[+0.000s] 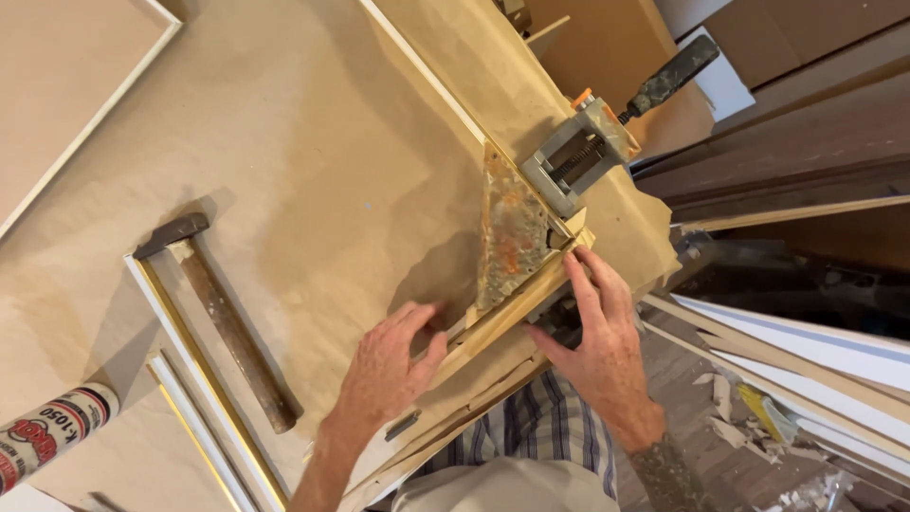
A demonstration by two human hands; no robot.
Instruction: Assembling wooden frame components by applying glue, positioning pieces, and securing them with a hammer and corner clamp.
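A rusty triangular corner clamp (512,237) sits at the bench's corner, with a grey screw vise (578,156) and dark handle (668,76) on its far side. A pale wooden moulding strip (517,303) lies along the clamp's near edge. My left hand (389,365) rests flat on the paper-covered bench, thumb against the strip's lower end. My right hand (597,341) presses its fingers on the strip's upper end, near the clamp's corner. A second white-edged moulding (427,81) runs away from the clamp towards the top.
A hammer (223,313) with a wooden handle lies to the left on the brown paper. White and gold frame strips (204,398) lie beside it. A glue tube (52,431) is at the lower left. Moulding lengths (806,351) and offcuts litter the floor at right.
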